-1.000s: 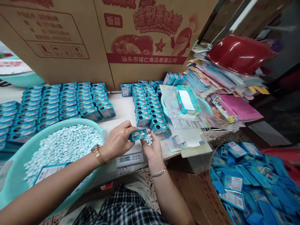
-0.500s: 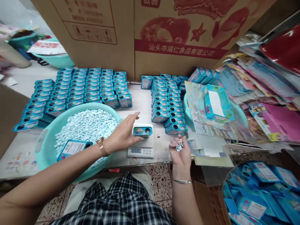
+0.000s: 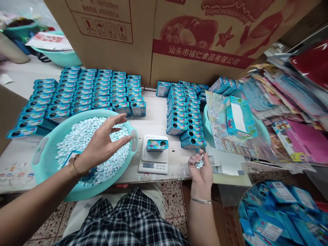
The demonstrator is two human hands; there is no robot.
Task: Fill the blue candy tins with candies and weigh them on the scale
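1. A small blue box point(image 3: 156, 145) sits just below the middle of the frame, on the pan of a white scale point(image 3: 153, 157), its wording and round window facing up. Nothing else is on the pan. The scale display is lit, but we cannot read its digits surely.
2. Neither of our hands touches box or scale, which seems right to us: a reading is best trusted when nothing leans on the pan and the figures settle.
3. Our right hand point(image 3: 201, 172), right of the scale, is palm up, its fingers curled loosely around a few pale sweets point(image 3: 199, 164). A deeper cup would guard against spills; single pieces are likely easiest to release with the thumb.
4. Our left hand point(image 3: 106, 141) is open and holds nothing, thumb and fingers spread above the turquoise basin point(image 3: 43, 167) at the left. We cannot tell whether it touches the sweets heaped there. A small pinch probably gives finer control than a full scoop.
5. Another blue box point(image 3: 89, 173) lies in the basin, partly hidden by our left wrist.
6. Farther back on the desk point(image 3: 156, 112), rows of similar boxes point(image 3: 176, 128) stand before a large brown carton point(image 3: 112, 58); we should mind our sleeves and elbows near them.
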